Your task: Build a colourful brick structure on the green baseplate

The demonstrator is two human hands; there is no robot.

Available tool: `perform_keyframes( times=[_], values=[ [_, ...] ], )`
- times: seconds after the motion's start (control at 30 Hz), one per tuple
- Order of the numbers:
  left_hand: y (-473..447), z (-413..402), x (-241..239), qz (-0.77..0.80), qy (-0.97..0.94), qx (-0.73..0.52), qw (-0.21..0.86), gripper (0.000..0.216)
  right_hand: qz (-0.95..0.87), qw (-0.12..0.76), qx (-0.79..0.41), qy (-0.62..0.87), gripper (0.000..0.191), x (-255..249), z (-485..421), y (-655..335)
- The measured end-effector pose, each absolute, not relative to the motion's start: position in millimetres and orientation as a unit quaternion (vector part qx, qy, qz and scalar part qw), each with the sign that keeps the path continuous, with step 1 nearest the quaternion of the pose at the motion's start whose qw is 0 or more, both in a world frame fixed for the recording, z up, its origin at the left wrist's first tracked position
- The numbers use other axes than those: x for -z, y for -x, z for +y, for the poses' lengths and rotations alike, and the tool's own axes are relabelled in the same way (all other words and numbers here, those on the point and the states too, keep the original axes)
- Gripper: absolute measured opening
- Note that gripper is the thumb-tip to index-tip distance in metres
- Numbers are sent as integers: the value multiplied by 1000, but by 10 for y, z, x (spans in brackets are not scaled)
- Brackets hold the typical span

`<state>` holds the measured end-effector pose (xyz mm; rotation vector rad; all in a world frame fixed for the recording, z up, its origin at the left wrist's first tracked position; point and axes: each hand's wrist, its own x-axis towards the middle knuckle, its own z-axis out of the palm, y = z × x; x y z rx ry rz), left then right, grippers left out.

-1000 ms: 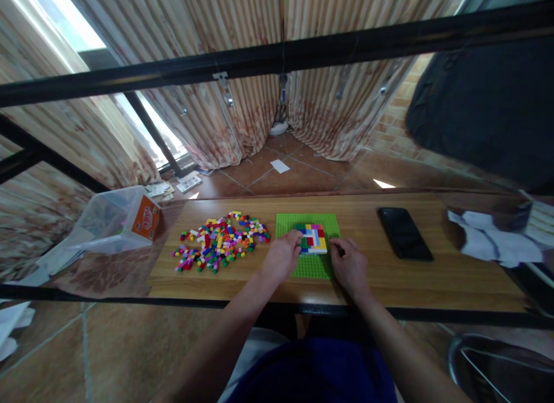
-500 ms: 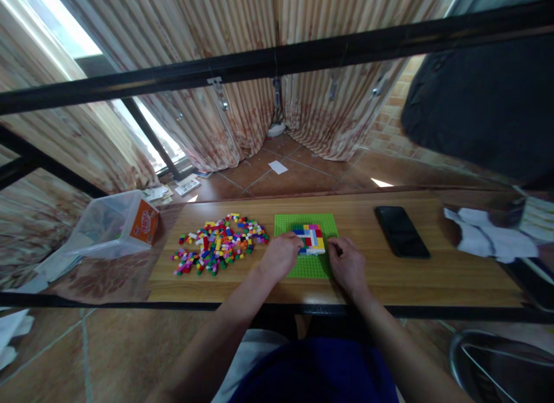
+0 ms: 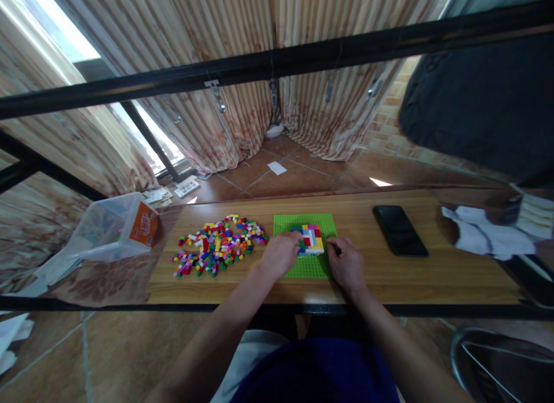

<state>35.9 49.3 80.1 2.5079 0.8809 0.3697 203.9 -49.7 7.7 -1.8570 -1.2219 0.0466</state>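
A green baseplate [image 3: 322, 222] lies on the wooden table [image 3: 433, 276], with a flat block of coloured bricks [image 3: 311, 239] built on it. My left hand [image 3: 280, 254] rests on the plate's left part, its curled fingertips touching the left edge of the brick block. My right hand [image 3: 347, 265] sits at the plate's right edge, fingers curled close to the block's lower right corner. Whether either hand holds a small brick is hidden. A loose pile of small coloured bricks [image 3: 219, 243] lies left of the plate.
A black phone [image 3: 400, 230] lies right of the plate. A clear plastic tub with an orange label [image 3: 116, 225] lies tipped at the table's left end. White crumpled cloth [image 3: 489, 237] sits far right. A black bar [image 3: 277, 62] crosses overhead.
Both hands stay at the brick block with only slight finger shifts; the view drifted a little.
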Motion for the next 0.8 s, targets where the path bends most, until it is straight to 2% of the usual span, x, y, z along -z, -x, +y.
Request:
perform_keyframes(
  times=[0.37, 0.63, 0.8],
  values=[
    [-396, 481, -828, 352, -906, -113, 206, 22, -491, 444, -20, 750, 23, -66, -492, -2046],
    [-303, 513, -720, 382, -849, -185, 315, 28, -490, 452, -23, 745, 22, -88, -500, -2032],
    [-135, 367, -638, 394, -835, -249, 291, 25, -490, 446, -22, 749, 23, -84, -505, -2037]
  ],
)
